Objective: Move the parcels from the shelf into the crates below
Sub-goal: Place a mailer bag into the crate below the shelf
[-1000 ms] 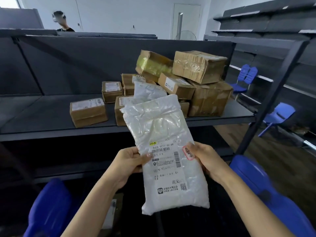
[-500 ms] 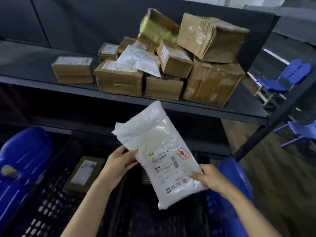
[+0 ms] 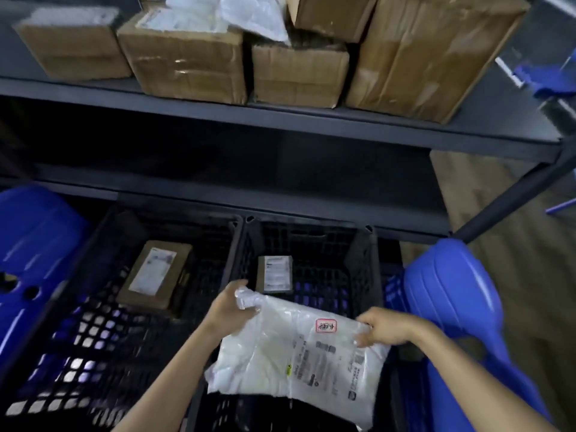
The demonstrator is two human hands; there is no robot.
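Observation:
I hold a white plastic mailer bag [image 3: 299, 353] with a printed label and a red stamp, lying almost flat over the right black crate [image 3: 363, 260]. My left hand [image 3: 227, 310] grips its bunched top corner. My right hand [image 3: 386, 330] pinches its right edge. A small dark labelled box [image 3: 276, 274] lies in the right crate. In the left black crate [image 3: 103, 307] sits a brown labelled box [image 3: 156, 274]. Cardboard parcels [image 3: 187, 54] and a white bag [image 3: 255, 17] stay on the grey shelf [image 3: 311, 120] above.
Blue plastic chairs stand at the left [image 3: 34, 244] and right [image 3: 452, 307] of the crates. A lower shelf board [image 3: 218, 194] runs just behind the crates. The shelf's dark post [image 3: 514, 194] slants down at the right over wooden floor [image 3: 530, 275].
Both hands have lowered the white bag from in front of the shelf to just over the right crate, turning it from upright to nearly flat. My view has tilted down.

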